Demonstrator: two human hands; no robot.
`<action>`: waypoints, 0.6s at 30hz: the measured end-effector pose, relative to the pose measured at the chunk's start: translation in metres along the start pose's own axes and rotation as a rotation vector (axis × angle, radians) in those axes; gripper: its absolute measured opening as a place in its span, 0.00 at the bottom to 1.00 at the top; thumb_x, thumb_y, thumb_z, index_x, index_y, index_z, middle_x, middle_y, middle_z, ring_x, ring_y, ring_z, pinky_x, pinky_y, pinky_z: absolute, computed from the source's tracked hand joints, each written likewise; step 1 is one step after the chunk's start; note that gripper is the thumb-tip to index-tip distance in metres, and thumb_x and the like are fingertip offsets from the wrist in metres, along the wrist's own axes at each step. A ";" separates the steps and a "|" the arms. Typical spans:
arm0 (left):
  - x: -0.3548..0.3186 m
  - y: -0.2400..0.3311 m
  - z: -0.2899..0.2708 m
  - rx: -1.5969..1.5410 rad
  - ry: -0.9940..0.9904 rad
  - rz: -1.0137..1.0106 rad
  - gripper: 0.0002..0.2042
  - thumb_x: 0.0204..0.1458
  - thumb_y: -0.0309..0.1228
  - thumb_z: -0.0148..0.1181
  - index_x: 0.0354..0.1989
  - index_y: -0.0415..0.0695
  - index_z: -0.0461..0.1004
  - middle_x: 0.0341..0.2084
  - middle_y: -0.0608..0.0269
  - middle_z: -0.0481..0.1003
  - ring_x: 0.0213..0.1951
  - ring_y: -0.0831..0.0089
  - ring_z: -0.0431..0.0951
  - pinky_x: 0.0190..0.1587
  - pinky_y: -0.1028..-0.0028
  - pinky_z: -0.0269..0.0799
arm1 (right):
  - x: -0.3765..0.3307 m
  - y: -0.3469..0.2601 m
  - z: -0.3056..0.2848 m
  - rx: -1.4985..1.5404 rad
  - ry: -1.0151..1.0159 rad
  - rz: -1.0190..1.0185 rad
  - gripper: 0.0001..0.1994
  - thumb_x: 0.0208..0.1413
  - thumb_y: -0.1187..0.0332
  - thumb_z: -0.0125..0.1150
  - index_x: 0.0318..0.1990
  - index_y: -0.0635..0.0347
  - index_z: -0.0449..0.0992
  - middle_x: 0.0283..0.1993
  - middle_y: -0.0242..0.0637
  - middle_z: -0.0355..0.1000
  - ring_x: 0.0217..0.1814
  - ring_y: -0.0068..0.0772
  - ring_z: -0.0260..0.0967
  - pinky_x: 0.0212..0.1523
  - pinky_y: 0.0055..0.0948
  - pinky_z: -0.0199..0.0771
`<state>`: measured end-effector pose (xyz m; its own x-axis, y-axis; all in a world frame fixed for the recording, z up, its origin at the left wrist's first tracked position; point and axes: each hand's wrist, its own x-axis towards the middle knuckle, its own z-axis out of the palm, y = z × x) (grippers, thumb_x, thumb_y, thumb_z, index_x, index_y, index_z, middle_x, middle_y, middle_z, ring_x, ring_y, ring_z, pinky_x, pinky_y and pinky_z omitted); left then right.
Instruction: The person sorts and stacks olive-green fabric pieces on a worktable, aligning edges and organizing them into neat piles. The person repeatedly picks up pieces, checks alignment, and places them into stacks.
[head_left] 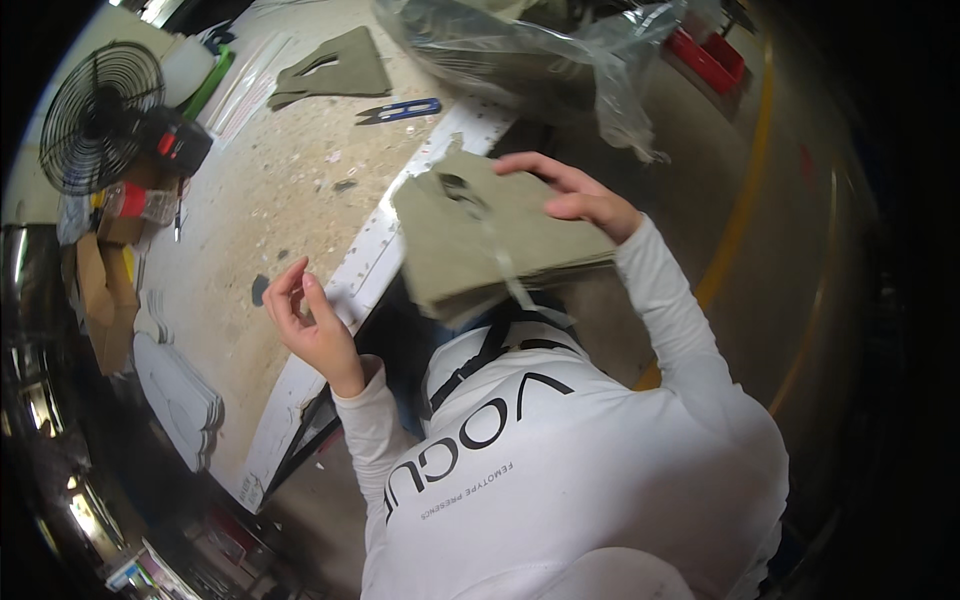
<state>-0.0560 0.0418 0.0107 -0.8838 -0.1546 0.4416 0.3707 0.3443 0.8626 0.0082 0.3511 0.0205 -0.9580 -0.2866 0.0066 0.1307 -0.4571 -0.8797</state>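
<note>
A speckled worktable (225, 270) runs diagonally across the view, its pale edge toward the person. A clear plastic bag (510, 60) bulges over its far end. The stack of olive-green fabric pieces (530, 225) lies at the person's lap, its upper left corner overlapping the table edge; a translucent strip crosses it. A black fan (100, 115) stands at the far left, and flat pale shaped pieces (175, 395) lie at the near left. A single olive piece (355, 70) with a slot lies on the tabletop. The right hand (585, 195) rests on the stack, thumb and fingers spread apart. The left hand (315, 325), loosely curled with thumb and fingers parted, is near the table edge, apart from the stack. Blue-handled snips (400, 111) lie beside the single piece.
</note>
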 end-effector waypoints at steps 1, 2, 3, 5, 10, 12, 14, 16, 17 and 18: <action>0.003 -0.003 0.003 0.073 -0.054 0.051 0.07 0.58 0.24 0.54 0.41 0.38 0.76 0.38 0.62 0.72 0.38 0.75 0.72 0.43 0.77 0.68 | -0.021 0.000 -0.012 0.008 0.027 0.001 0.29 0.53 0.68 0.55 0.64 0.60 0.62 0.58 0.37 0.67 0.53 0.22 0.68 0.57 0.21 0.65; 0.007 -0.006 0.006 0.073 -0.113 0.023 0.06 0.58 0.24 0.54 0.40 0.39 0.77 0.38 0.62 0.72 0.39 0.75 0.72 0.42 0.77 0.68 | -0.042 -0.001 -0.027 -0.023 0.054 0.039 0.29 0.52 0.68 0.54 0.64 0.59 0.63 0.59 0.39 0.66 0.59 0.25 0.65 0.61 0.24 0.61; 0.010 -0.009 0.008 0.074 -0.168 0.005 0.06 0.58 0.24 0.55 0.39 0.39 0.77 0.38 0.61 0.72 0.39 0.74 0.73 0.42 0.77 0.69 | -0.061 0.000 -0.043 -0.044 0.075 0.086 0.29 0.51 0.68 0.54 0.64 0.59 0.63 0.61 0.41 0.65 0.64 0.28 0.61 0.65 0.27 0.57; 0.012 -0.013 0.016 0.065 -0.240 -0.008 0.06 0.57 0.24 0.55 0.38 0.40 0.77 0.38 0.61 0.72 0.39 0.74 0.73 0.41 0.77 0.69 | -0.097 0.007 -0.073 -0.026 0.244 0.119 0.28 0.52 0.68 0.54 0.64 0.59 0.63 0.61 0.40 0.65 0.62 0.28 0.63 0.64 0.27 0.59; 0.015 -0.021 0.028 0.031 -0.315 0.025 0.06 0.57 0.24 0.55 0.38 0.39 0.78 0.37 0.61 0.73 0.39 0.74 0.74 0.40 0.76 0.70 | -0.128 0.033 -0.164 -0.072 0.816 0.001 0.26 0.57 0.68 0.56 0.64 0.59 0.64 0.60 0.38 0.65 0.60 0.29 0.64 0.62 0.28 0.61; 0.016 -0.022 0.027 0.051 -0.312 0.057 0.05 0.57 0.23 0.55 0.38 0.38 0.77 0.37 0.61 0.73 0.39 0.74 0.75 0.40 0.76 0.71 | -0.122 0.042 -0.201 -0.131 1.133 -0.136 0.25 0.58 0.69 0.57 0.64 0.57 0.63 0.62 0.38 0.63 0.63 0.31 0.60 0.62 0.28 0.61; 0.015 -0.024 0.026 0.075 -0.307 0.066 0.05 0.56 0.23 0.55 0.37 0.38 0.77 0.36 0.61 0.73 0.38 0.74 0.75 0.40 0.76 0.71 | -0.119 0.055 -0.233 -0.181 1.136 -0.301 0.26 0.58 0.69 0.56 0.65 0.55 0.62 0.64 0.39 0.62 0.64 0.33 0.59 0.62 0.28 0.61; 0.014 -0.025 0.023 0.107 -0.287 0.029 0.05 0.56 0.23 0.55 0.37 0.38 0.78 0.35 0.61 0.73 0.37 0.74 0.75 0.41 0.76 0.71 | -0.115 0.079 -0.267 -0.299 1.092 -0.488 0.26 0.59 0.69 0.54 0.66 0.50 0.60 0.66 0.40 0.59 0.65 0.36 0.58 0.62 0.31 0.61; 0.013 -0.025 0.023 0.098 -0.293 0.050 0.05 0.56 0.23 0.55 0.37 0.38 0.77 0.34 0.61 0.73 0.36 0.74 0.75 0.40 0.76 0.71 | -0.117 0.099 -0.282 -0.149 1.169 -0.405 0.26 0.60 0.69 0.53 0.66 0.49 0.60 0.66 0.40 0.59 0.66 0.36 0.58 0.62 0.32 0.60; 0.012 -0.026 0.022 0.090 -0.285 0.049 0.05 0.56 0.23 0.55 0.36 0.38 0.77 0.34 0.61 0.73 0.35 0.74 0.75 0.40 0.76 0.71 | -0.116 0.122 -0.297 -0.044 1.169 -0.384 0.25 0.60 0.69 0.52 0.66 0.48 0.60 0.66 0.39 0.60 0.66 0.37 0.57 0.63 0.33 0.60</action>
<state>-0.0824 0.0517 -0.0123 -0.9147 0.1255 0.3843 0.3994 0.4274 0.8111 0.0597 0.5793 -0.2287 -0.5876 0.7967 -0.1415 -0.1969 -0.3104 -0.9300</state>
